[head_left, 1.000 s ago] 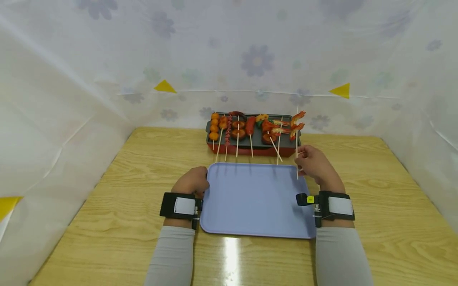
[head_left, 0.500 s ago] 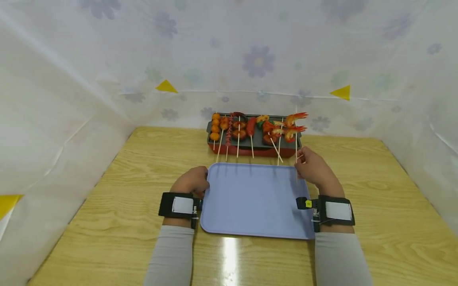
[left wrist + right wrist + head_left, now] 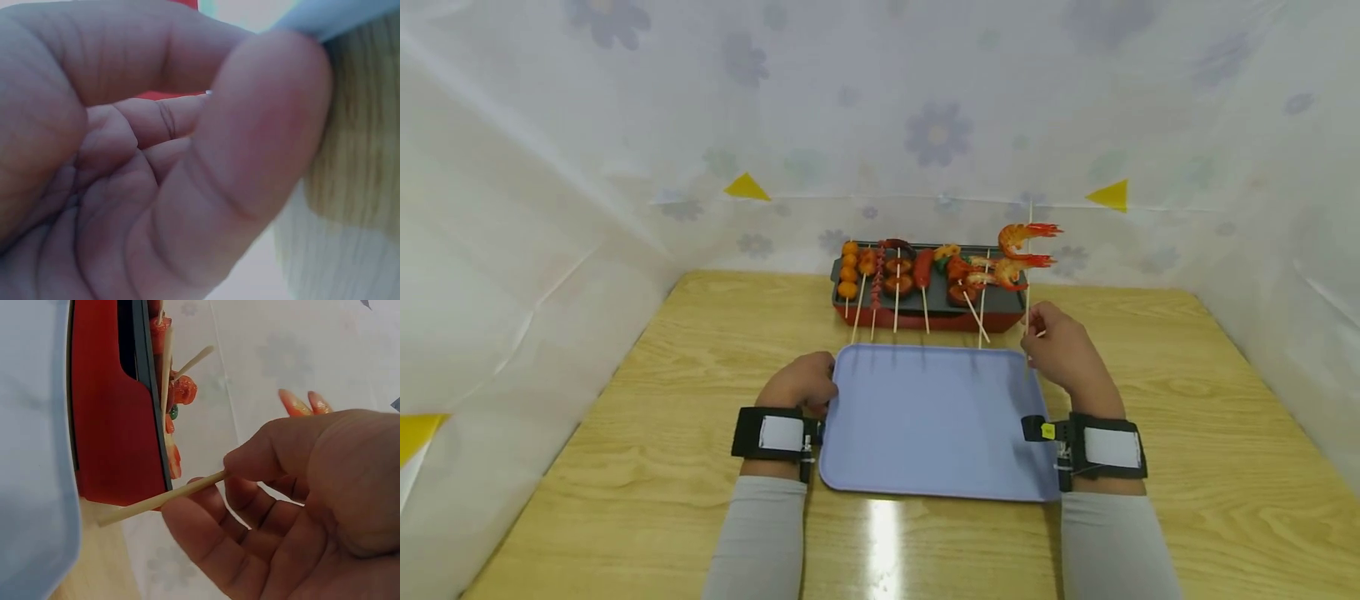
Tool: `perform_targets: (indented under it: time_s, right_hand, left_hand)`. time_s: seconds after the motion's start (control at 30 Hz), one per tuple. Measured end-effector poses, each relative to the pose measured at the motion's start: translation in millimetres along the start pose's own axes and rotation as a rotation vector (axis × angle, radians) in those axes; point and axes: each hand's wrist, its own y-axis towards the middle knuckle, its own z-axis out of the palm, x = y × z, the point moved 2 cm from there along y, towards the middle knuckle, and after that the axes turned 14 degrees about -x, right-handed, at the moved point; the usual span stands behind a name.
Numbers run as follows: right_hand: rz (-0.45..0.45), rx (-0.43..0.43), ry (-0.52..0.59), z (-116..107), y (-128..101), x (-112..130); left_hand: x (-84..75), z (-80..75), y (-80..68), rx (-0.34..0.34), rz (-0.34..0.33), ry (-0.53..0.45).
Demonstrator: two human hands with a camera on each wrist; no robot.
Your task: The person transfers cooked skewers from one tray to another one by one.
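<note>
Closest to the person lay a blue tray [image 3: 925,417] on the wooden table [image 3: 1225,467]. Nothing lay on the tray yet.

The left hand [image 3: 801,385] was at the tray's left edge. Its fingers were curled, and the thumb [image 3: 262,131] pressed on the tray's rim. From the wrist view the edge seemed pinched between the thumb and the curled fingers.

The right hand [image 3: 1063,354] was at the tray's far right corner, just above it. It pinched a thin wooden stick between the thumb and the first fingers [image 3: 206,531]. The other fingers were loosely bent. This stick was the shrimp skewer [image 3: 1028,258]. It stood almost straight up. Its two orange shrimp were high in the air, above the right end of the grill [image 3: 925,312]. The skewer's low end pointed down near the tray's corner.

Farther back sat the red and black grill, just past the tray. More skewers [image 3: 897,279] lay on it in a row: orange balls, brown rings, a sausage and others. Their sticks poked out toward the tray.

So it looked like the job had only begun. One skewer was lifted off the grill but not set down. The rest seemed untouched on the grill.

Behind it all hung a white sheet [image 3: 925,125] with flowers.
</note>
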Motion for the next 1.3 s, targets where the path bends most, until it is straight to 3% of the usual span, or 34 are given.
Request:
perform_targets:
  time_s: [0.27, 0.47, 0.7, 0.93, 1.3]
  right_hand:
    - [-0.064, -0.151, 0.002, -5.5, -4.9, 7.2]
    - [-0.047, -0.205, -0.002, -9.1, -6.8, 12.3]
    - [-0.116, -0.292, -0.103, -6.3, -23.7, 12.7]
    - [-0.194, -0.277, -0.177, -6.9, -43.3, 15.7]
    - [-0.132, -0.135, -0.32, 1.4, -89.2, 6.9]
  left_hand:
    - [1.3, -1.0, -0.7, 0.01, 0.018, -0.027]
    - [0.6, -1.8, 2.8, 0.013, 0.031, -0.023]
    - [3.6, 3.1, -1.3, 0.028, 0.034, -0.032]
    - [4.1, 1.7, -2.8, 0.006, 0.043, -0.06]
    - [4.1, -0.8, -3.0, 0.012, 0.019, -0.057]
